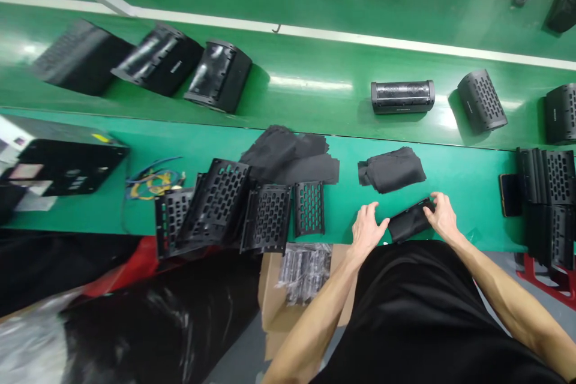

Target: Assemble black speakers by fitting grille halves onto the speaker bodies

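Note:
A black panel (409, 222) lies slightly slanted on the green table in front of me, with a smooth dark face and small slots along its far edge. My right hand (441, 216) grips its right end between thumb and fingers. Beside the left end, my left hand (368, 229) is held with fingers and thumb apart, the thumb tip close to the panel and nothing in the grasp. Just beyond the panel is a loose stack of black cloth sheets (393, 169). To the left, a single perforated speaker grille (309, 209) lies near the table's front edge.
Stacked grilles (216, 204) and more black sheets (288, 153) lie left. Speakers (402, 97) stand on the green belt beyond. Further grilles (558, 180) and a phone (510, 195) are at right. An open carton (272, 294) with plastic-wrapped parts sits below the table edge.

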`<state>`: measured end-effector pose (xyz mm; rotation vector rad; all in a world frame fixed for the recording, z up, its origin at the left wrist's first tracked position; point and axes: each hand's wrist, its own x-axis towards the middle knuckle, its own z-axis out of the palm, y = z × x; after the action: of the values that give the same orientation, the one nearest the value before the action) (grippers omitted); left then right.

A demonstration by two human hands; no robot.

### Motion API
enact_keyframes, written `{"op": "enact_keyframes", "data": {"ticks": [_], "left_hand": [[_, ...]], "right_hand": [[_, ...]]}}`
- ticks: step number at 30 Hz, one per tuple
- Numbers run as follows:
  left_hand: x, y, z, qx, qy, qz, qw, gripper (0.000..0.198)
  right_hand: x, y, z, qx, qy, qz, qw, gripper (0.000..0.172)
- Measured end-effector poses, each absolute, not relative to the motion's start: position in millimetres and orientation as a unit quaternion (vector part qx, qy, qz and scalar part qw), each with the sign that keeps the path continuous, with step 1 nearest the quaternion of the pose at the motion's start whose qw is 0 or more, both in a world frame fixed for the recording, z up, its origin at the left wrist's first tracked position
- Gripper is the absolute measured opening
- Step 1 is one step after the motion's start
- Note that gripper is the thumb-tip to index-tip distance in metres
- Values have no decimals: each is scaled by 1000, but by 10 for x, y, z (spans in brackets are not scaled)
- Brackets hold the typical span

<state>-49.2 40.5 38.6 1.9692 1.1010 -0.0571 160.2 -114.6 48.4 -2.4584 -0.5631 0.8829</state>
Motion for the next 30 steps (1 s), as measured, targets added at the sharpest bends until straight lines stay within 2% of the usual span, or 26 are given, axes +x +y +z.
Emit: {"op": "enact_keyframes", "data": {"ticks": [2, 5, 7, 9, 13, 18, 26, 30], "left_hand": [[-497, 398, 352, 777, 433, -23, 457, 29], [-463, 419, 321, 749, 420, -9, 513, 4], [-441, 456, 317, 717, 416, 5, 559, 11], [-427, 505, 330, 674, 415, 15, 611, 21], [-415, 596, 440, 572, 414, 28, 708, 44], [-414, 661, 672, 483, 398, 53, 778, 59], [-410, 671, 902, 449, 387, 72, 802, 61], [-391, 652, 977, 453, 389, 88, 798, 54]], "right_hand": [[1677, -1114, 489, -892, -212, 321, 236, 48], [1808, -1058, 497, -882, -217, 334, 252, 29], [1890, -1033, 525, -868, -215, 355, 272, 17], [1949, -1027, 585, -847, -206, 391, 296, 14], [1977, -1078, 802, -791, -169, 462, 363, 32], [1895, -1190, 1081, -738, -130, 483, 453, 56], [1784, -1233, 1225, -716, -89, 466, 512, 48], [1757, -1238, 1242, -713, -75, 458, 526, 52]]}}
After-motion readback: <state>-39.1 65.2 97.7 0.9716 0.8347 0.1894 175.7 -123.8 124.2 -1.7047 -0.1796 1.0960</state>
